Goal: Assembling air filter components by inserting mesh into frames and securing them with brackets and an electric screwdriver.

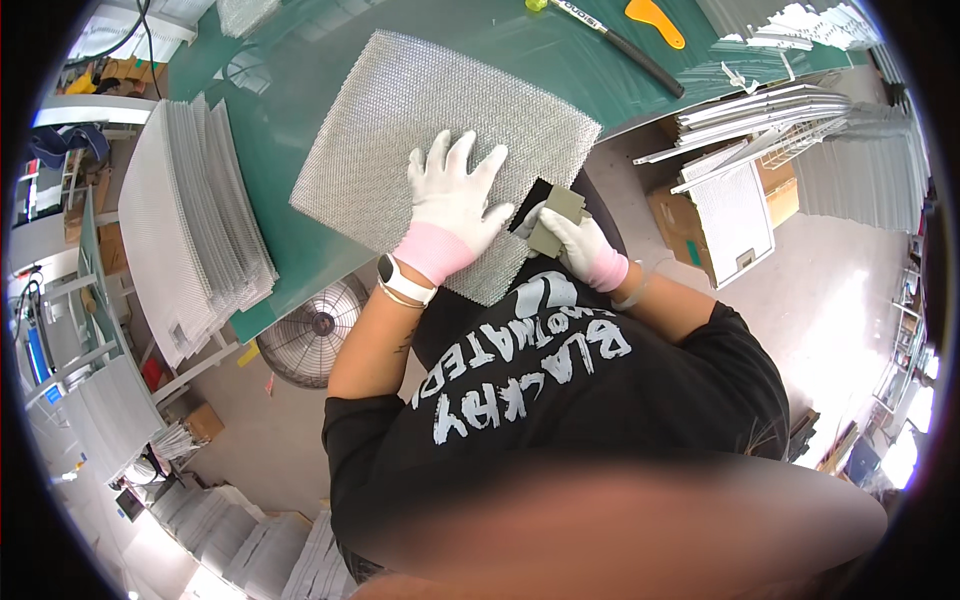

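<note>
A silver metal mesh sheet (370, 120) lies on the green table, its near corner reaching over the edge toward my body. My left hand (452, 195), in a white glove with a pink cuff, rests flat on the mesh with fingers spread. My right hand (575, 240), gloved the same way, is closed around a small olive-grey block (558, 222) at the sheet's right edge. A flat black piece (528, 203) shows beside the block. Whether it is joined to the block, I cannot tell.
Stacked mesh panels (190, 220) stand at the table's left edge. A black-handled tool (640, 62) and an orange flat tool (655, 22) lie at the far right of the green tabletop (280, 270). A round floor fan (318, 325) stands below; more panels (760, 125) are stacked right.
</note>
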The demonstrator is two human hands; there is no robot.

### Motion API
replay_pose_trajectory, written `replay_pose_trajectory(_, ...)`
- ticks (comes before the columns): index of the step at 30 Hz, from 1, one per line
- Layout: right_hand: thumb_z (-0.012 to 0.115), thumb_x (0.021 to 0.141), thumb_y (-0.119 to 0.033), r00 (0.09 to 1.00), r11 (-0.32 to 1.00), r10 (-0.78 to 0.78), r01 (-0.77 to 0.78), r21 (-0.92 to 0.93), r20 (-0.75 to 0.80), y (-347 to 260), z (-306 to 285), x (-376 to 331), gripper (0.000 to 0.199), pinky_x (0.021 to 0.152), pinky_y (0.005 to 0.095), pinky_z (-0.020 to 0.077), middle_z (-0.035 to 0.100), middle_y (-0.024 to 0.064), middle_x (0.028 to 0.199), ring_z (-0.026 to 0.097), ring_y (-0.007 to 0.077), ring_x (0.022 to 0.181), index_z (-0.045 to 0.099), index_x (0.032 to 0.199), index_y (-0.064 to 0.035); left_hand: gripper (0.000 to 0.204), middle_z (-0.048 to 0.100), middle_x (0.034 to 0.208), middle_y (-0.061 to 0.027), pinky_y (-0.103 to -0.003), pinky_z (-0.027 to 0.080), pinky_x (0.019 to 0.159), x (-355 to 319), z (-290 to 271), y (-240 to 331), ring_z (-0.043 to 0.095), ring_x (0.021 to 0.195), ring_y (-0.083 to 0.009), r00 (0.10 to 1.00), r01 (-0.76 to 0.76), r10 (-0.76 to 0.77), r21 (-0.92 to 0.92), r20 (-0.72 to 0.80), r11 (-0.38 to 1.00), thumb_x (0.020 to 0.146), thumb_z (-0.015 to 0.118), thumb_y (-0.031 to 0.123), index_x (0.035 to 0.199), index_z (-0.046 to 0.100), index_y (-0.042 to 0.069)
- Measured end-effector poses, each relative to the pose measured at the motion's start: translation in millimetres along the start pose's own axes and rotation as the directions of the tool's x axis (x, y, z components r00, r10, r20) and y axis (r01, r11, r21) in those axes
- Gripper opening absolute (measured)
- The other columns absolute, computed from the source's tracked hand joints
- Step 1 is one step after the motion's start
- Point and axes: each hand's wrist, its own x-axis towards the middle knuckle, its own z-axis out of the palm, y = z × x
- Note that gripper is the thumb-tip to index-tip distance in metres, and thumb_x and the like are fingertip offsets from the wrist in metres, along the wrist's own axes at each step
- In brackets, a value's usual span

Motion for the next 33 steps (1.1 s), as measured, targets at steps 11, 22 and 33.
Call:
replay_pose_trajectory(11, 0.047, 0.103, -0.032, 0.987, 0.993, -0.118, 0.12, 0.01, -0.11, 5, 14, 12, 0.036, 0.076, 0.0326, 0.0558, 0.066, 0.0092, 0.092, 0.065, 0.0163, 0.084, 0.064, 0.102, -0.0004, 0.067, 0.038, 0.146, -0.0205, -0.067, 0.019, 0.112, 0, 0, -1, 0.029, 0.139, -0.0436, 1.0, -0.023, 0.023, 0.005, -0.015, 1.0, 0.082, 0.069, 0.04, 0.142, 0.047, 0.02)
replay_pose_trajectory(22, 0.046, 0.105, -0.028, 0.987, 0.985, -0.159, 0.156, -0.074, -0.031, 8, 11, 14, 0.034, 0.078, 0.0315, 0.0549, 0.068, 0.0078, 0.097, 0.065, 0.0155, 0.086, 0.064, 0.104, -0.0003, 0.068, 0.038, 0.147, -0.0207, -0.067, 0.018, 0.112, -1, 1, -2, 0.028, 0.139, -0.0436, 1.0, -0.022, 0.022, 0.003, -0.009, 1.0, 0.082, 0.069, 0.04, 0.143, 0.046, 0.02)
replay_pose_trajectory(33, 0.054, 0.103, -0.029, 0.962, 0.992, -0.109, 0.122, 0.038, -0.25, 29, 9, 24, 0.029, 0.083, 0.0289, 0.0521, 0.065, 0.0016, 0.103, 0.063, 0.0108, 0.094, 0.062, 0.116, -0.0042, 0.069, 0.038, 0.146, -0.0207, -0.067, 0.018, 0.112, -1, 0, -1, 0.029, 0.139, -0.0436, 1.0, -0.025, 0.025, -0.002, -0.008, 1.0, 0.082, 0.069, 0.04, 0.143, 0.046, 0.019)
